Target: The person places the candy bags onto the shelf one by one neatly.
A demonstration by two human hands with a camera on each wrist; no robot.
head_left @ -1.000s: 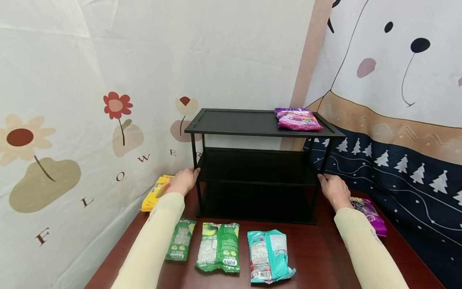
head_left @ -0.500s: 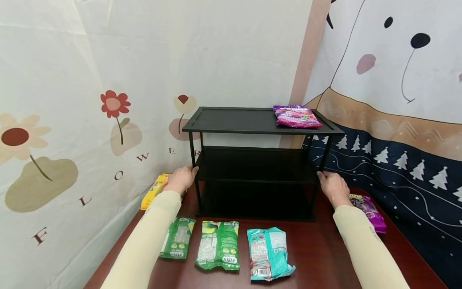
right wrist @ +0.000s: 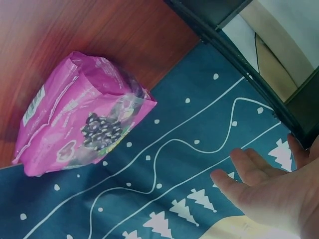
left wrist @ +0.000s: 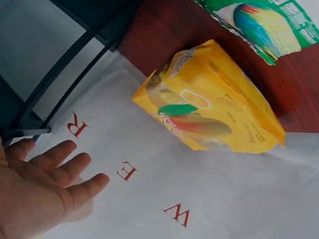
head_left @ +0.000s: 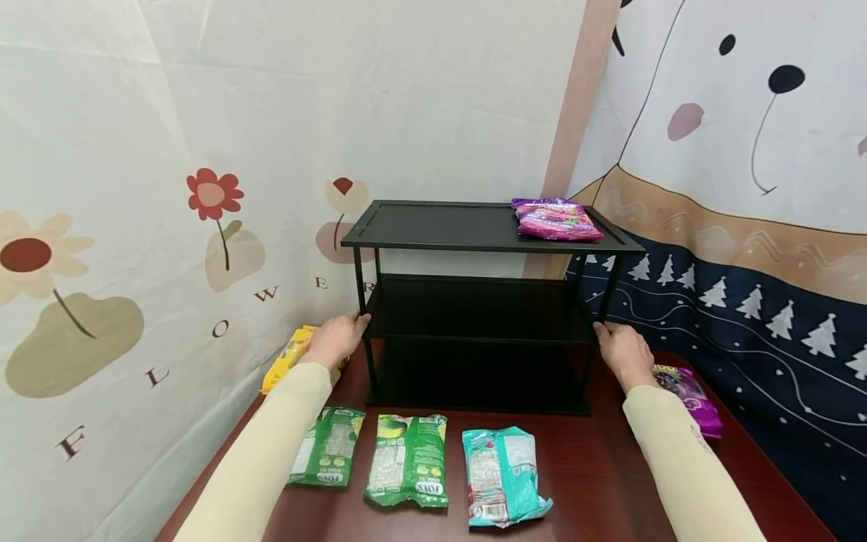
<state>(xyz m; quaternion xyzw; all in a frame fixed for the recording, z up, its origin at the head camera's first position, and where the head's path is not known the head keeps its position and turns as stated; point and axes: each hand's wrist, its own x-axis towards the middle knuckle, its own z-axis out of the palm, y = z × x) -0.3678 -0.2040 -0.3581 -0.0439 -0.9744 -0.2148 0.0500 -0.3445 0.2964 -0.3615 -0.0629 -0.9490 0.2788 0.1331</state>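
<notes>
left hand [head_left: 335, 340] + right hand [head_left: 625, 351]: pinching slim-posted black rack [head_left: 433, 226] | crinkled glossy pink packet [head_left: 557, 220] atop

My head view is bright and even, though the rack [head_left: 474, 309] sinks into near-black lower down; my wrist views look dimmer, softer, the right showing pale sheen on the tabletop [right wrist: 30, 50]

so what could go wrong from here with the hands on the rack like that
The pink bag lies near the right end of the top shelf, so a jolt or tilt of the rack might slide it off. Pulled forward, the rack could run into the teal bag lying in front. And the yellow bag is close to the left hand, so drawing that arm back might knock it.
</notes>
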